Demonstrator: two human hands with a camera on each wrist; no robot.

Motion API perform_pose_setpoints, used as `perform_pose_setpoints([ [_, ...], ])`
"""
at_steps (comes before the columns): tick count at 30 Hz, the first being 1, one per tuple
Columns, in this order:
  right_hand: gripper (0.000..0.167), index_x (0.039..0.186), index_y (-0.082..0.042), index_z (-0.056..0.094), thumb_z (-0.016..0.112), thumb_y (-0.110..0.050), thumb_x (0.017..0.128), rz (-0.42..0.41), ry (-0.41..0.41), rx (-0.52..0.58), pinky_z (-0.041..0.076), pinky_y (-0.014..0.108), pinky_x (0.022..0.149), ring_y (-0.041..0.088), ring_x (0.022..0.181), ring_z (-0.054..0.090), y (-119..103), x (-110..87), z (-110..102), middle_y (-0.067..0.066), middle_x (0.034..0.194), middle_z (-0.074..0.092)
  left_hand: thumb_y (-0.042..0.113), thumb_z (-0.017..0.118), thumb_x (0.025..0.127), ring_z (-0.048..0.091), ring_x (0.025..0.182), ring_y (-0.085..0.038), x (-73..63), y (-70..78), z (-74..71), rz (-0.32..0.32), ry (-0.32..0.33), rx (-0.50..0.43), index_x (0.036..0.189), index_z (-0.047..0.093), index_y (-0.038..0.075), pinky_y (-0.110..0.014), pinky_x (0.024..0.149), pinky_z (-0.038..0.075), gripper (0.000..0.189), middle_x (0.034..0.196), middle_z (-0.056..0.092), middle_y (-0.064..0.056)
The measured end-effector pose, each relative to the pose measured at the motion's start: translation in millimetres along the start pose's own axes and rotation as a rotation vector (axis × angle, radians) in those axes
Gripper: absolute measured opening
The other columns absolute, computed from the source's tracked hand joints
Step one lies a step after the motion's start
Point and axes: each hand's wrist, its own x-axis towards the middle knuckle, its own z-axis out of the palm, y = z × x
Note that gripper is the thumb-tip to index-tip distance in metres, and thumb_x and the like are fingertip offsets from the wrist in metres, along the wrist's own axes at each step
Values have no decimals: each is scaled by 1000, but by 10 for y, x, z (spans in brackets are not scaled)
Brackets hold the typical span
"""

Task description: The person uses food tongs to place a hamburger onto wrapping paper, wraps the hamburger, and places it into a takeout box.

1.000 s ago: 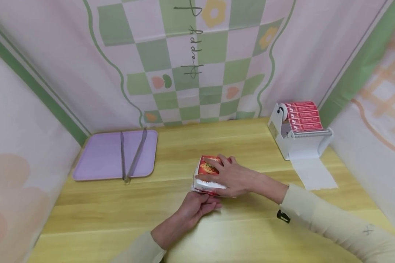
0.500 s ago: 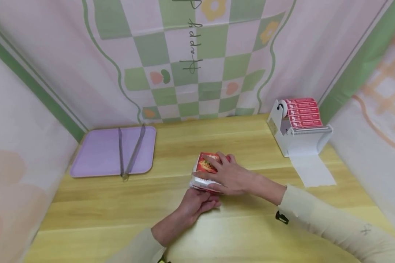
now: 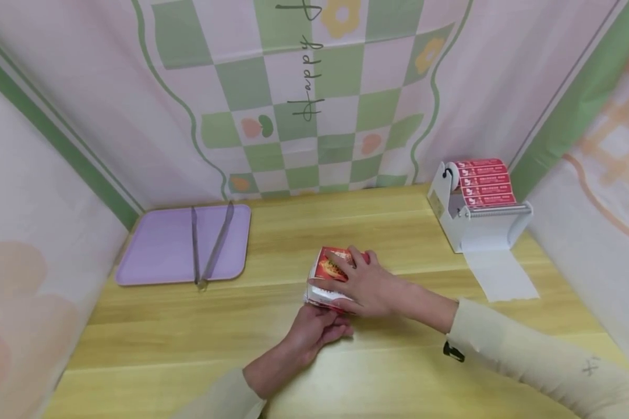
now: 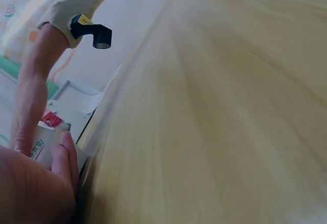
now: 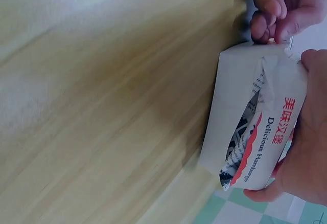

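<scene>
A red and white hamburger box [image 3: 322,295] sits on the wooden table, its lid printed "Delicious Hamburger". My right hand [image 3: 374,286] grips the lid from above, fingers spread over the top and thumb toward the near side. At the near-left corner, my left hand [image 3: 308,333] pinches the box edge with its thumb and bent fingers. The right wrist view shows the lid [image 5: 273,137] slightly raised off the white base [image 5: 225,101]. Black-and-white printed wrapping paper [image 5: 240,139] pokes out through that gap. Whatever is wrapped inside is hidden.
A purple tray [image 3: 162,247] lies at the left, with metal tongs [image 3: 214,250] across it and over its near edge. At the back right stands a white label dispenser [image 3: 479,230] with a roll of red labels [image 3: 484,183]. Printed curtains surround the table.
The view shifts slightly. Both hands stay on the box in nearly the same places, and the left fingers move a little at the corner.
</scene>
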Motion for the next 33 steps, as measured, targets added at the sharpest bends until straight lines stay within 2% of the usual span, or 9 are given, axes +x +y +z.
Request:
perform_pose_setpoints([
  [5,57,155,-51,17,37,-57,102,13,-14,-7,39,71,96,58,138,30,-48,-7,-13,19,165,18,0,43,103,71,77,-17,-31,5,11,9,2,4,136,45,-6,-32,82,62,34,92,68,-9],
  [9,57,155,-50,17,36,-58,102,31,-56,-16,37,72,98,61,138,29,-92,-6,-36,20,165,17,0,41,104,71,75,-17,-36,-7,0,-1,-9,26,140,42,-3,-31,79,62,36,91,66,-10],
  [13,57,155,-51,16,35,-59,102,55,-88,-23,35,73,101,61,139,28,-117,1,-31,21,166,16,0,39,104,71,74,-17,-33,-12,-12,-8,-21,29,137,43,-6,-31,78,62,34,91,64,-11],
  [19,56,155,-50,19,35,-58,102,49,-65,-9,34,75,101,62,139,27,-126,3,8,22,165,15,-4,43,101,70,75,-17,-33,-6,-23,2,12,45,133,48,-11,-32,81,62,33,92,65,-10],
  [25,55,155,-51,17,31,-61,102,71,-35,-14,34,72,102,60,141,26,-119,-3,66,19,166,16,-6,39,101,71,74,-19,-43,25,-10,3,-4,60,139,44,-6,-34,77,63,39,92,66,-13],
  [33,53,154,-51,22,31,-61,102,72,14,-78,36,74,100,61,138,31,-170,-18,86,21,164,23,-6,39,102,70,69,-18,-60,14,11,25,-43,58,148,37,2,-34,71,63,47,93,65,-10],
])
